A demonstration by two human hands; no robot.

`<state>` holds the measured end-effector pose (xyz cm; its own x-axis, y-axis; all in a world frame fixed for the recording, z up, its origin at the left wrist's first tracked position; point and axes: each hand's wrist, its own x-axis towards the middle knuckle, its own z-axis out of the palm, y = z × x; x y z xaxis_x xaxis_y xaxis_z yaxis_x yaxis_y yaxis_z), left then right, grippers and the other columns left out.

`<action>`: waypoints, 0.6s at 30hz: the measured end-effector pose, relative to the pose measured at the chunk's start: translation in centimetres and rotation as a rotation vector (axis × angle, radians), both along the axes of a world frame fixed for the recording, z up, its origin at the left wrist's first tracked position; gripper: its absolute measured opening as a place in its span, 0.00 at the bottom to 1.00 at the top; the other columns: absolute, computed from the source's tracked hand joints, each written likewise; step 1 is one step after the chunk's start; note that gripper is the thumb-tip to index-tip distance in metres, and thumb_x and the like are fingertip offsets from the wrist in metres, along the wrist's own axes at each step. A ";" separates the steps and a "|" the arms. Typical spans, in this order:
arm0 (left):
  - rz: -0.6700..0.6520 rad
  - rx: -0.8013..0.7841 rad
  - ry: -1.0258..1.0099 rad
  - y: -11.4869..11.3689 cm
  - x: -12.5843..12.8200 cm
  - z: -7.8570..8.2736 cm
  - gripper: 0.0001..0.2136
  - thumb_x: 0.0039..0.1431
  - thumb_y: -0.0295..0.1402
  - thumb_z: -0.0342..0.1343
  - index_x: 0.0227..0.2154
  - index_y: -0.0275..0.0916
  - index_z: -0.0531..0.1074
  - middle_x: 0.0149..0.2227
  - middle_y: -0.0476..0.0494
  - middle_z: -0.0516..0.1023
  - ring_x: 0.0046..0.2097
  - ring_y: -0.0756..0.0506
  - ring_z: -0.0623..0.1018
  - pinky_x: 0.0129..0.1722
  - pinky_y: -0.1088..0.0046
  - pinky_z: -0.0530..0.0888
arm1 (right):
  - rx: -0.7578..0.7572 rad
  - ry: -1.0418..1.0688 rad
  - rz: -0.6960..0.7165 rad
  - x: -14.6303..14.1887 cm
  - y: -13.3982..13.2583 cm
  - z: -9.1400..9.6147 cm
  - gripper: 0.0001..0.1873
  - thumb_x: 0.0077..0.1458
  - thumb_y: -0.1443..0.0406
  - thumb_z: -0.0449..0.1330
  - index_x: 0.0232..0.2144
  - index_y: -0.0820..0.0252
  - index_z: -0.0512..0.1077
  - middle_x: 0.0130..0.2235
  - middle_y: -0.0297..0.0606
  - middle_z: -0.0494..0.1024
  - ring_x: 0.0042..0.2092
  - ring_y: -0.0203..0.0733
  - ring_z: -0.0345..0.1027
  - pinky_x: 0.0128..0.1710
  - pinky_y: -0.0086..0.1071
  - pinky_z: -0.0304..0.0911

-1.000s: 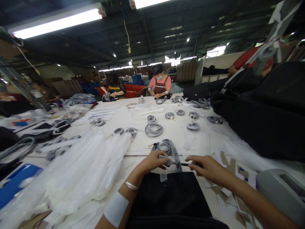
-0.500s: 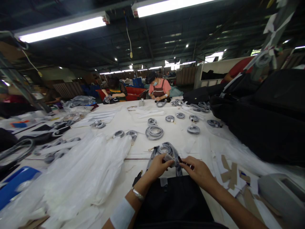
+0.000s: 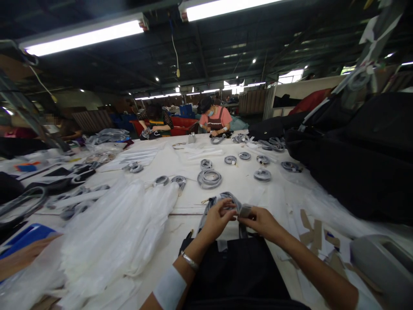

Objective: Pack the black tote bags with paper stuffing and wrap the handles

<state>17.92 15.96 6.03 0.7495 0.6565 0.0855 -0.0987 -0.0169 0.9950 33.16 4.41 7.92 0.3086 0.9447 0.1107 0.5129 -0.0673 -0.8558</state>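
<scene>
A black fabric bag (image 3: 235,271) lies in front of me, its grey plastic-wrapped strap (image 3: 206,215) looping away from the top edge. My right hand (image 3: 263,221) is closed in a pinch on a small piece of whitish translucent wrap (image 3: 245,210) beside that strap. Whatever the wrap covers is hidden. Just left of it, my left hand (image 3: 217,220) hovers over the loop with bent fingers apart, holding nothing I can see. A coiled strap with a gold clip (image 3: 205,201) sits at the loop's far end.
Several wrapped strap coils (image 3: 209,178) lie across the white table (image 3: 180,232). White plastic sheets (image 3: 119,228) are heaped at left, where another person's hand (image 3: 29,256) reaches in. Cardboard scraps (image 3: 318,234), a grey device (image 3: 380,267) and black bags (image 3: 355,150) stand at right.
The translucent wrap has passed from my left hand to my right, where a black piece showed before. My left fingers have loosened. Another person's hand has come in at the left edge.
</scene>
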 end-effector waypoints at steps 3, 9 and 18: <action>0.021 -0.161 0.036 0.4 0.2 -1.2 0.14 0.60 0.39 0.58 0.44 0.36 0.72 0.46 0.38 0.77 0.43 0.44 0.81 0.45 0.64 0.78 | 0.261 0.464 -0.339 0.6 0.3 0.4 0.19 0.46 0.52 0.69 0.32 0.62 0.79 0.33 0.40 0.82 0.38 0.49 0.77 0.42 0.40 0.74; -0.155 -0.289 0.192 -0.7 0.6 -3.3 0.13 0.54 0.35 0.63 0.41 0.33 0.75 0.34 0.41 0.78 0.32 0.46 0.80 0.38 0.65 0.78 | 0.574 0.507 -0.700 3.3 -2.1 0.3 0.20 0.43 0.54 0.72 0.37 0.59 0.79 0.40 0.39 0.82 0.43 0.51 0.77 0.51 0.47 0.72; -0.258 -0.143 0.092 -2.2 0.8 -1.6 0.19 0.54 0.40 0.61 0.48 0.41 0.76 0.40 0.45 0.80 0.32 0.50 0.76 0.34 0.75 0.73 | -0.101 0.313 -0.420 1.1 -3.6 -2.1 0.21 0.49 0.49 0.66 0.30 0.62 0.81 0.34 0.46 0.83 0.39 0.56 0.78 0.45 0.46 0.73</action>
<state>18.70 13.74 4.47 0.8933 0.4439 -0.0698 0.0090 0.1375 0.9905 34.28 0.77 5.82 0.6663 0.7337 -0.1328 0.1448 -0.3020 -0.9422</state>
